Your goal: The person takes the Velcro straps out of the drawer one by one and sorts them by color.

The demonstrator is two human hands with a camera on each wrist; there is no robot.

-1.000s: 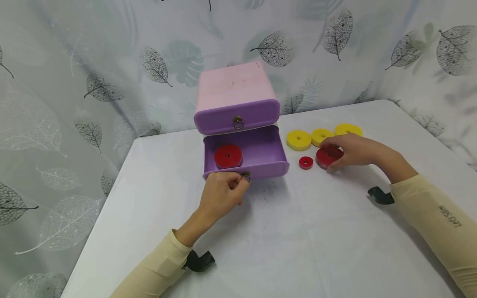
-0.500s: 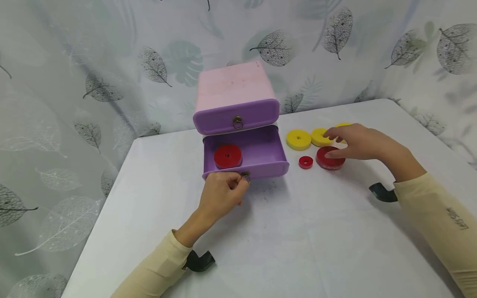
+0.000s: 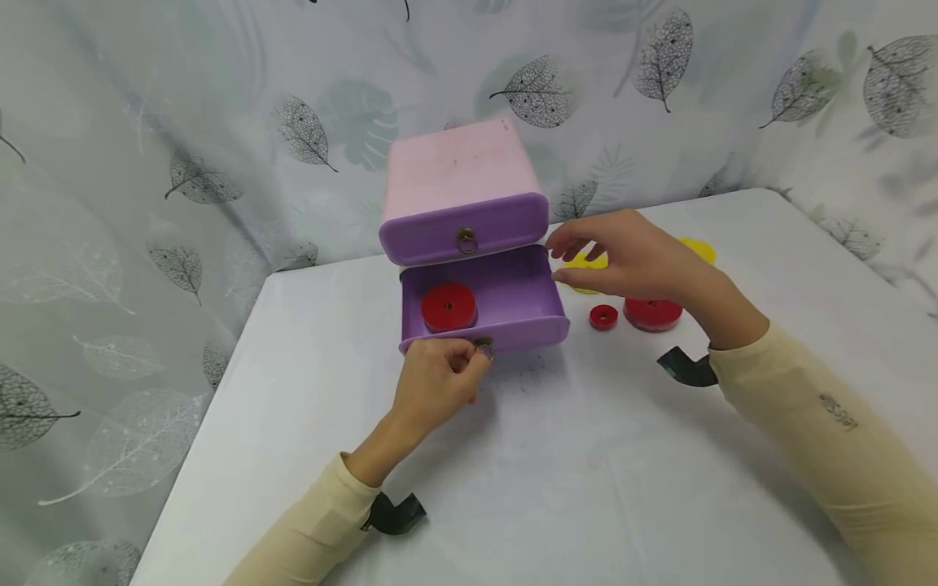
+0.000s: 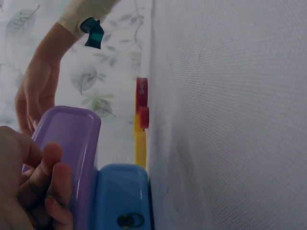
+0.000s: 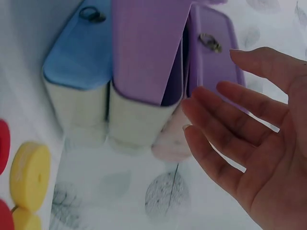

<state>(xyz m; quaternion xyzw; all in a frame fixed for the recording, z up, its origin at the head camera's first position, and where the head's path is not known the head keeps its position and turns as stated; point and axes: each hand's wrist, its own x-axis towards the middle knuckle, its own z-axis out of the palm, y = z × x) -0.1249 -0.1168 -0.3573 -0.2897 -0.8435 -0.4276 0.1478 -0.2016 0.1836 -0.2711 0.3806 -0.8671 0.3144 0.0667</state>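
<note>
A pink cabinet (image 3: 454,159) has a purple drawer (image 3: 523,334) pulled out below its closed top drawer. Inside, to the left, lies a red disc (image 3: 449,307) with a small centre hole. My left hand (image 3: 432,382) has its fingers curled at this drawer's ring pull (image 3: 485,352). At the cabinet's right side my right hand (image 3: 630,252) hovers beside the pulled-out drawer, holding nothing. Its fingers are spread and slightly bent in the right wrist view. Below the purple drawer, a blue drawer (image 4: 122,191) is visible in the left wrist view.
Right of the cabinet, a small red ring (image 3: 604,317) and a larger red disc (image 3: 653,314) lie on the white table (image 3: 550,472). Yellow discs (image 3: 699,249) sit behind, partly hidden by my right hand. A leaf-print curtain (image 3: 242,122) hangs around the table.
My right hand has let go of the larger red disc, lifted, and moved left to the cabinet's side. That disc stays on the table. The left hand keeps its place at the ring pull.
</note>
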